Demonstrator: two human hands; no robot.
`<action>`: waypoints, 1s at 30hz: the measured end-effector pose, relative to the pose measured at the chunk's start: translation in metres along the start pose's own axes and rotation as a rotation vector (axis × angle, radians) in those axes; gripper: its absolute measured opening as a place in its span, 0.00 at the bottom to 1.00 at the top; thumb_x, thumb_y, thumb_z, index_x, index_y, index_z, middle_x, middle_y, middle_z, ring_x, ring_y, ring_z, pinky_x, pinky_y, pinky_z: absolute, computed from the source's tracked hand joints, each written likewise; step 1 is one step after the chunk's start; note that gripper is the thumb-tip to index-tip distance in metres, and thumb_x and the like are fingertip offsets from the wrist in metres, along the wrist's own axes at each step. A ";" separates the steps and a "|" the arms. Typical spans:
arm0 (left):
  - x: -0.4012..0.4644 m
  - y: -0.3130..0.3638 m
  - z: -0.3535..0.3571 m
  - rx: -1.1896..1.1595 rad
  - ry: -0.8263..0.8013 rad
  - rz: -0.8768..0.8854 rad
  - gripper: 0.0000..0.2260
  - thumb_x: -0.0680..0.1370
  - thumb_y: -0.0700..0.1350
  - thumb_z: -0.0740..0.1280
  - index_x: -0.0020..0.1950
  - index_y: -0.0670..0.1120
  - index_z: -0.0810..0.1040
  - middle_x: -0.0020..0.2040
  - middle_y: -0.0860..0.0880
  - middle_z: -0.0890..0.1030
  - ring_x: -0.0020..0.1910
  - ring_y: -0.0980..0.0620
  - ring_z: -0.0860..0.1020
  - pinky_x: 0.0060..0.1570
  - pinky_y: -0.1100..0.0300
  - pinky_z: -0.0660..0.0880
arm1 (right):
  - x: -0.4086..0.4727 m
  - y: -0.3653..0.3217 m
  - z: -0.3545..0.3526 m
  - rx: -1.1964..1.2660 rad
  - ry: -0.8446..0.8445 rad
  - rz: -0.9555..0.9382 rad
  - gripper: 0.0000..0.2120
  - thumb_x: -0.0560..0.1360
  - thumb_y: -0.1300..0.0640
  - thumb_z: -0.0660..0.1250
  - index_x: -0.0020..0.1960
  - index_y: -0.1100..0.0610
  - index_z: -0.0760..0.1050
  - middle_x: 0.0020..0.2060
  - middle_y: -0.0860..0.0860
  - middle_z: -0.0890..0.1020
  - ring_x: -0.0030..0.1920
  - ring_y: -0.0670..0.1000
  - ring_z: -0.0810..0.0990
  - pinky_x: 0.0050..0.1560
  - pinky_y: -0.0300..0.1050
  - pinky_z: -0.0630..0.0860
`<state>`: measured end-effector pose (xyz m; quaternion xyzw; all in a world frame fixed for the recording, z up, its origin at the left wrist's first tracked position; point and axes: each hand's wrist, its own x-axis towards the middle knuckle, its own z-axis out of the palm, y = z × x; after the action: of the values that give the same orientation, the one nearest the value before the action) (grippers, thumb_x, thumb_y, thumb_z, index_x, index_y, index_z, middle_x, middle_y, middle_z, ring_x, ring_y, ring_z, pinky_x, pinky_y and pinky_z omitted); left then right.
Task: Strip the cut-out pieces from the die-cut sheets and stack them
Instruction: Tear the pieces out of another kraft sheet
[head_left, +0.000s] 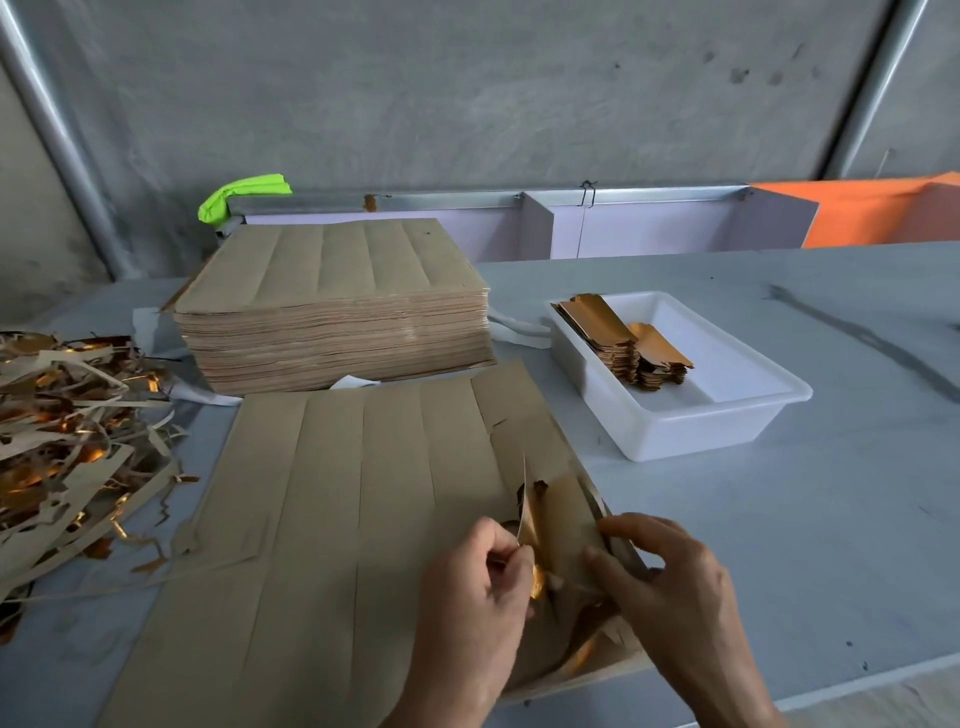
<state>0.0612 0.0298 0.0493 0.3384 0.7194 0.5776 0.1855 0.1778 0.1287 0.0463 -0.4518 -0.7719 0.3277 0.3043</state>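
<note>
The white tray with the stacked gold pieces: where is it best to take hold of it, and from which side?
Grip the white tray by its out-turned rim at the near short wall, fingers under the lip, from the person's side. The stacked gold pieces sit at the far end.

free: table (779, 519) right | blocked: tray (675, 436), sheet stack (332, 322) (far side)
</note>
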 end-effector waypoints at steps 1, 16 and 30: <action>0.000 0.002 -0.001 -0.030 0.023 0.001 0.10 0.77 0.37 0.66 0.36 0.45 0.74 0.28 0.56 0.78 0.28 0.57 0.77 0.35 0.52 0.81 | 0.001 0.003 -0.001 -0.005 0.008 0.018 0.08 0.71 0.56 0.73 0.50 0.51 0.82 0.50 0.46 0.80 0.47 0.49 0.79 0.43 0.34 0.73; 0.028 0.007 -0.070 -0.375 0.614 0.049 0.09 0.80 0.44 0.61 0.40 0.50 0.74 0.38 0.47 0.80 0.32 0.49 0.81 0.28 0.59 0.78 | 0.007 -0.012 0.005 0.027 0.149 -0.153 0.12 0.70 0.61 0.73 0.53 0.54 0.81 0.48 0.43 0.79 0.44 0.47 0.78 0.44 0.42 0.75; 0.011 -0.006 -0.020 -0.139 0.125 0.181 0.07 0.77 0.37 0.66 0.42 0.47 0.78 0.35 0.49 0.80 0.33 0.54 0.78 0.37 0.53 0.79 | 0.026 -0.044 0.019 0.695 -0.429 0.103 0.16 0.69 0.46 0.67 0.49 0.55 0.81 0.43 0.51 0.85 0.46 0.47 0.84 0.42 0.40 0.79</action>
<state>0.0388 0.0230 0.0502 0.3517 0.6543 0.6603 0.1103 0.1311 0.1307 0.0739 -0.2815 -0.6376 0.6705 0.2543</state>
